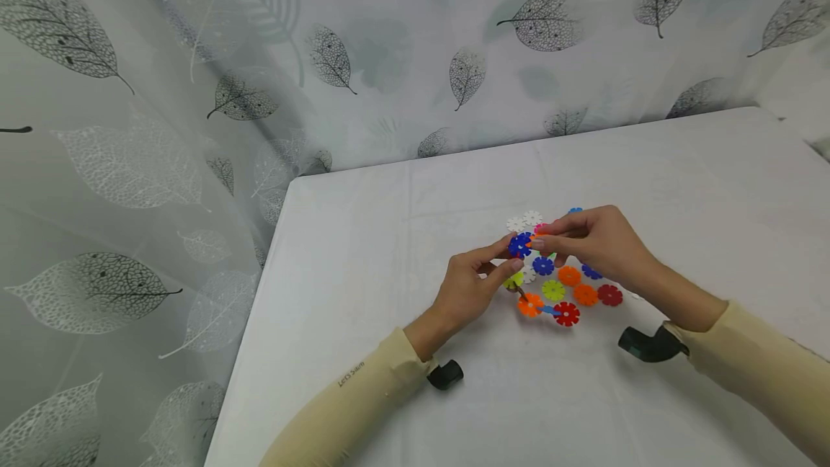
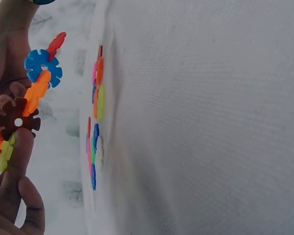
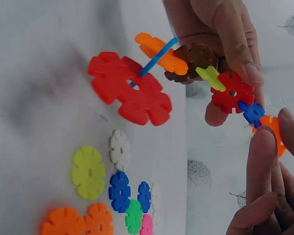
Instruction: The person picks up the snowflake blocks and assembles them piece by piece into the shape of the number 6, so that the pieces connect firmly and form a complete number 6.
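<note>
A chain of notched plastic flower discs hangs above the table between the two hands. My left hand (image 1: 463,283) grips it near the brown disc (image 2: 12,116) and a red disc (image 3: 228,98). Pinched between thumb and fingertips of my right hand (image 1: 606,240) is an orange disc (image 3: 269,121), which meets the dark blue disc (image 1: 521,244) at the chain's upper end. A light blue disc (image 2: 39,66) and a large red disc (image 1: 567,314) form the loose lower end. Fingers partly cover the joint between orange and dark blue.
Loose flower discs lie on the white table (image 1: 363,251) under and behind the hands, among them a yellow disc (image 1: 554,290), an orange disc (image 1: 586,295), a dark red disc (image 1: 609,295) and a white disc (image 1: 532,218). A leaf-patterned curtain (image 1: 389,56) hangs behind the table.
</note>
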The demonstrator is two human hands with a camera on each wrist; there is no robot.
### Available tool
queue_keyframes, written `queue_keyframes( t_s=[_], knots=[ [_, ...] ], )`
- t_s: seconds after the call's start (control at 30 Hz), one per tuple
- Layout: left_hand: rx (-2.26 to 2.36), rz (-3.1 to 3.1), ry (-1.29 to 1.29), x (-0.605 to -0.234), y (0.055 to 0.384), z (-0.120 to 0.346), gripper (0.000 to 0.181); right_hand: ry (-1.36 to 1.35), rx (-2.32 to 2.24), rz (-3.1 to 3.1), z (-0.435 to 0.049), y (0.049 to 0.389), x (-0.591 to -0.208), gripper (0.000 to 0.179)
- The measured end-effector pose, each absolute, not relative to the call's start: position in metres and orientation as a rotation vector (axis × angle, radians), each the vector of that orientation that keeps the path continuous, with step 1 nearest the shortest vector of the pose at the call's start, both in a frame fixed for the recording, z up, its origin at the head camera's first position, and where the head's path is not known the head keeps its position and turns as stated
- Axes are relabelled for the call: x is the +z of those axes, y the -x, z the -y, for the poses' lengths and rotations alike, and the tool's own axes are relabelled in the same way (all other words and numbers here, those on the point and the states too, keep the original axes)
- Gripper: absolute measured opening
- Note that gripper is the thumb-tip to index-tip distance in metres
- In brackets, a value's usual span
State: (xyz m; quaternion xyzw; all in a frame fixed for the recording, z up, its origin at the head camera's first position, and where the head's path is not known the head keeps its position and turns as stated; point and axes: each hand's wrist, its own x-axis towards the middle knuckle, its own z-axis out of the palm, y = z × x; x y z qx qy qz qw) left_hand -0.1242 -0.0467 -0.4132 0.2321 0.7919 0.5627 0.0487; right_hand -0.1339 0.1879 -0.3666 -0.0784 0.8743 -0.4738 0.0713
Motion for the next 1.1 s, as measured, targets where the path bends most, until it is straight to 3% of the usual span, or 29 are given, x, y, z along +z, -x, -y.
queue_keyframes(
  t_s=[0.5, 1.1],
  knots=[
    [1.612, -2.333, -0.580, -0.414, 0.130, 0.056, 0.045, 0.226, -1.392, -2.605, -0.187, 0.133, -0.375, 0.046],
    [1.577, -2.322, -0.689, -0.412, 0.136, 0.055, 0.034, 0.242, -1.437, -2.551, -0.180, 0.132, -0.383, 0.044]
  ],
)
